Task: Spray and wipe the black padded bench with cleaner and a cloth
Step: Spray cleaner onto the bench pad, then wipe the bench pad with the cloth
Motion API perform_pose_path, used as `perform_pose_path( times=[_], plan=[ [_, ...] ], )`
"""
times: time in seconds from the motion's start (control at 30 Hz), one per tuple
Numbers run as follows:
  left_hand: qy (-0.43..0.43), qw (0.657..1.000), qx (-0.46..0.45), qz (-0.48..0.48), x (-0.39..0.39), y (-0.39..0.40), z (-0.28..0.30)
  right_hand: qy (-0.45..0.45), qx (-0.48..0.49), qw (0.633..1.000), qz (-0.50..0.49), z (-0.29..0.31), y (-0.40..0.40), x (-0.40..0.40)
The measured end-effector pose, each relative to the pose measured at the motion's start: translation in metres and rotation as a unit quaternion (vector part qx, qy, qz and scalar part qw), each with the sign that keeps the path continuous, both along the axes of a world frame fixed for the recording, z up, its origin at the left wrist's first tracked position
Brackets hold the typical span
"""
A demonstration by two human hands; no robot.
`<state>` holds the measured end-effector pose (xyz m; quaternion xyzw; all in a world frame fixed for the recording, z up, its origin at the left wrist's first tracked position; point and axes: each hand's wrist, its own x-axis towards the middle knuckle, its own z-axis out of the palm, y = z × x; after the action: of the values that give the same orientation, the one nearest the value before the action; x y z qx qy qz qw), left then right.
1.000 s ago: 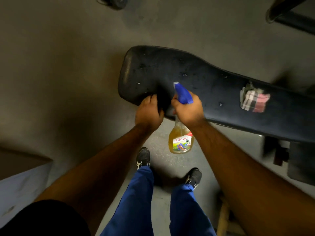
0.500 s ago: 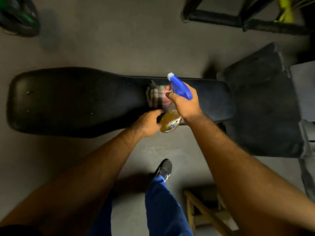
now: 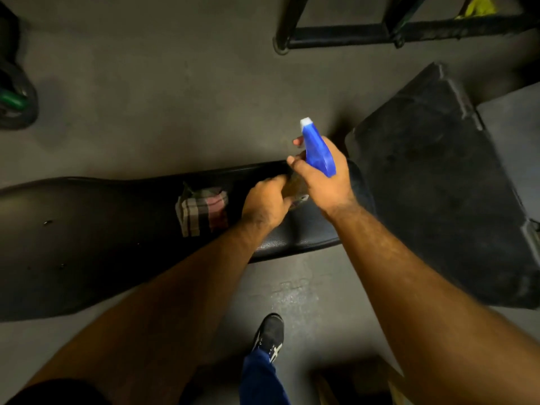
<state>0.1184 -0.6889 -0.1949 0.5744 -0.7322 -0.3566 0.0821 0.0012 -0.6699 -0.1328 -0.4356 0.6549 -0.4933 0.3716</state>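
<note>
The black padded bench [image 3: 102,229] runs from the left edge to the middle, with a few droplets on its left part. A folded plaid cloth [image 3: 201,210] lies on it, just left of my hands. My right hand [image 3: 330,182] grips the neck of the spray bottle [image 3: 317,150]; its blue head with a white nozzle points up and away over the bench's right end. My left hand [image 3: 267,201] curls against the bottle's amber body, which is mostly hidden between my hands.
A second black pad [image 3: 438,185] angles up at the right of the bench. A black metal frame [image 3: 336,33] stands at the top right and a weight plate [image 3: 14,97] at the far left. My shoe [image 3: 270,336] and a wooden stool [image 3: 350,384] are below.
My view has swung right along the bench. Both hands went from its left end, past the cloth, to the right end; my left hand left the bench edge and came onto the bottle.
</note>
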Motion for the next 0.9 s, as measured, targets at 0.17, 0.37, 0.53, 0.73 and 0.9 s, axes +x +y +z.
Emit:
perform_pose_path(
  times=[0.17, 0.37, 0.53, 0.73, 0.9],
  plan=[
    [-0.015, 1.0, -0.017, -0.001, -0.01, 0.001, -0.011, -0.009, 0.007, 1.0, 0.017, -0.009, 0.001, -0.014],
    [-0.009, 1.0, 0.013, 0.01, -0.013, 0.008, -0.008, -0.008, 0.044, 0.998, -0.035, -0.016, 0.019, -0.009],
    [-0.004, 0.999, 0.031, 0.043, -0.005, 0.021, -0.003, -0.034, 0.099, 0.988, -0.116, -0.018, 0.05, 0.003],
    [-0.015, 0.995, 0.049, 0.088, 0.028, 0.044, 0.005, -0.056, 0.182, 0.959, -0.211, -0.024, 0.091, 0.028],
    [-0.029, 0.994, 0.045, 0.098, 0.082, 0.059, -0.011, 0.029, 0.262, 0.96, -0.092, -0.043, 0.086, 0.086]
  ],
)
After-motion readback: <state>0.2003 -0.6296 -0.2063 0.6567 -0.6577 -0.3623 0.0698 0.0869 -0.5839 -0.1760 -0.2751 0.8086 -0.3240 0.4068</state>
